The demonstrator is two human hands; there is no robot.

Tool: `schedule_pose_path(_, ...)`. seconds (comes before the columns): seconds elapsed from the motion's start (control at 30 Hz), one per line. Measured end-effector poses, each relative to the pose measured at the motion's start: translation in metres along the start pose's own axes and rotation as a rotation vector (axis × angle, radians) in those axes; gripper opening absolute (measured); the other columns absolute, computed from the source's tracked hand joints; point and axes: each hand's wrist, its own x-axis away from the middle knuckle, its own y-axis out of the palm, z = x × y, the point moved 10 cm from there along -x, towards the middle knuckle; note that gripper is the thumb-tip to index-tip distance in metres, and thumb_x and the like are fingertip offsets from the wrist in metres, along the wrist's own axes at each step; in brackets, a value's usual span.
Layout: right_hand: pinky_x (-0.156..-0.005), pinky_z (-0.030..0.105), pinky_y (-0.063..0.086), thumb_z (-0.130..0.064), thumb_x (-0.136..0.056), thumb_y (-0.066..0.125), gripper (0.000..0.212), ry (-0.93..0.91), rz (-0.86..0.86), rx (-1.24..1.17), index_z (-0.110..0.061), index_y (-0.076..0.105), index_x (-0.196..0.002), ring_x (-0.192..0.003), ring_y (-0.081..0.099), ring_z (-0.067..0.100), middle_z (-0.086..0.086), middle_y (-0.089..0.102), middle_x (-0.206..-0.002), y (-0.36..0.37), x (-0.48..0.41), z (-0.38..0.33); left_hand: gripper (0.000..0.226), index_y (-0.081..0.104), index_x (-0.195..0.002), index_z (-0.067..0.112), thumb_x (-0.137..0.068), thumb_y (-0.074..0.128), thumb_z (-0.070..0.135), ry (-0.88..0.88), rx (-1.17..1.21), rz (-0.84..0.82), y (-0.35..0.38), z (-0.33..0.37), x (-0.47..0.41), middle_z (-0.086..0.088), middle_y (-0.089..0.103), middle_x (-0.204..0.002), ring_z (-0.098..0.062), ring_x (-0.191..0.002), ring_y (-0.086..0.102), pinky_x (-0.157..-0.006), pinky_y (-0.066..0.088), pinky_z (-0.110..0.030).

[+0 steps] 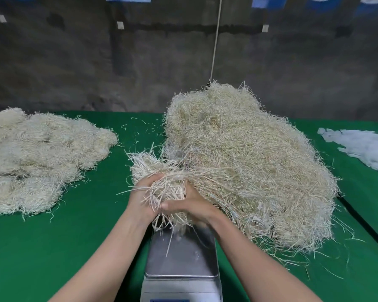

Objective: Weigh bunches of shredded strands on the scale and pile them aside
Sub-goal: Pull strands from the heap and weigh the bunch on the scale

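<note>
Both hands are on one bunch of shredded strands (150, 168) at centre frame, held above the far end of the scale platter (181, 256).

- Left hand (141, 199): fingers curled up round the bunch's left side, gripping from below.
- Right hand (194, 207): thumb laid across the front, fingers buried in the strands. It is clamped on the same bunch from the right.
- The bunch looks lifted rather than resting on the platter. A few loose strands hang down from it toward the steel; I cannot tell whether their tips touch.
- The bunch's right side runs straight into the big heap (244, 153), and where one ends and the other starts isn't visible.

The scale (181, 286) is at bottom centre: grey body, steel platter on top, and a blue display strip cut off by the lower edge, with no reading visible.

The big heap fills centre-right of the frame and sits on the green table cover (74, 247). Its lower left edge is just beside the platter's far right corner.

A second pile (37, 162) lies at the left of the frame — paler, in lumpy bunches laid together, well apart from the scale.

Stray single strands are scattered on the cover, mostly between the two piles and along the lower right of the heap.

Whitish translucent sheets (362, 147) are at the right edge; material unclear.

A pale cord (216, 35) hangs down at upper centre in front of the dark wall.
</note>
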Motion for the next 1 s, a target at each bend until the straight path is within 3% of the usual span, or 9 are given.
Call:
schedule_pose_path(0.17,-0.088,0.029,0.052,0.0,-0.071,0.074,0.065,0.046,0.026,-0.296,-0.019,0.048,-0.127,-0.11,0.061,0.019,0.007,0.064,-0.116,-0.005,-0.004,0.033,0.007,0.064,-0.069,0.0,-0.066,0.062,0.006,-0.08,-0.02,-0.009,-0.019,-0.027,-0.001,-0.013,0.067,-0.071,-0.026,-0.064,0.066,-0.057,0.057,-0.034)
schedule_pose_path(0.27,-0.08,0.023,0.052,0.0,-0.077,0.068,0.043,0.074,0.099,0.056,-0.019,0.056,-0.114,-0.095,0.066,0.009,0.002,0.065,-0.112,-0.029,0.001,0.052,0.041,0.06,-0.104,-0.004,-0.066,0.067,0.013,-0.127,-0.246,-0.03,-0.039,-0.045,0.001,-0.014,0.064,-0.105,-0.028,-0.105,0.059,-0.096,0.045,-0.042)
schedule_pose_path(0.37,-0.053,0.012,0.045,0.001,-0.078,0.061,0.066,0.181,0.077,0.327,-0.019,0.038,-0.137,-0.064,0.059,-0.003,-0.002,0.047,-0.126,-0.042,0.011,0.072,0.059,0.055,-0.12,0.0,-0.066,0.069,0.017,-0.101,-0.265,-0.011,-0.069,-0.05,0.001,-0.017,0.056,-0.124,-0.026,-0.113,0.052,-0.106,0.036,-0.046)
schedule_pose_path(0.47,-0.075,0.013,0.048,-0.001,-0.079,0.061,0.083,0.236,0.039,0.603,-0.015,0.018,-0.148,-0.101,0.058,0.01,0.01,0.028,-0.148,-0.045,0.015,0.087,0.066,0.048,-0.133,0.025,-0.073,0.073,0.01,0.029,-0.578,0.059,-0.089,-0.049,0.003,0.0,0.053,-0.134,-0.018,-0.124,0.047,-0.11,0.03,-0.043)
schedule_pose_path(0.53,-0.077,0.019,0.048,-0.006,-0.078,0.065,0.086,0.219,0.0,0.73,-0.015,0.018,-0.148,-0.094,0.056,0.008,0.01,0.025,-0.151,-0.043,0.016,0.092,0.05,0.058,-0.118,0.036,-0.078,0.074,0.009,0.102,-0.823,0.082,-0.095,-0.053,0.004,0.008,0.048,-0.133,-0.011,-0.124,0.043,-0.108,0.027,-0.033)
schedule_pose_path(0.6,-0.082,0.022,0.047,-0.011,-0.075,0.07,0.089,0.197,-0.02,0.749,-0.018,0.02,-0.148,-0.093,0.053,0.007,0.01,0.026,-0.151,-0.043,0.017,0.1,0.039,0.062,-0.108,0.033,-0.08,0.073,0.008,0.148,-0.912,0.094,-0.103,-0.06,0.003,0.007,0.054,-0.126,-0.006,-0.111,0.046,-0.097,0.031,-0.021)
schedule_pose_path(0.73,-0.114,0.044,0.02,-0.026,-0.078,0.07,0.079,0.152,0.077,0.919,-0.026,0.028,-0.145,-0.136,0.027,0.018,0.001,0.03,-0.15,-0.053,0.023,0.114,0.041,0.063,-0.119,0.014,-0.08,0.072,0.005,0.219,-1.064,0.149,-0.115,-0.063,0.004,0.012,0.066,-0.1,0.001,-0.069,0.045,-0.059,0.036,-0.006)
schedule_pose_path(0.87,-0.116,0.05,0.007,-0.03,-0.079,0.066,0.078,0.121,0.169,0.994,-0.033,0.025,-0.146,-0.142,0.008,0.02,0.003,0.016,-0.154,-0.049,0.027,0.129,0.05,0.057,-0.127,0.019,-0.081,0.073,0.018,0.221,-1.192,0.19,-0.118,-0.062,0.004,-0.003,0.048,-0.139,-0.017,-0.127,0.042,-0.109,0.032,-0.037)
schedule_pose_path(1.0,-0.115,0.053,0.011,-0.029,-0.071,0.074,0.088,0.083,0.207,0.827,-0.041,0.025,-0.143,-0.144,-0.002,0.02,0.003,0.001,-0.156,-0.057,0.033,0.122,0.091,0.023,-0.149,0.026,-0.076,0.075,0.012,0.086,-0.941,0.123,-0.13,-0.061,0.009,0.004,0.025,-0.154,-0.016,-0.141,0.021,-0.114,0.018,-0.043)
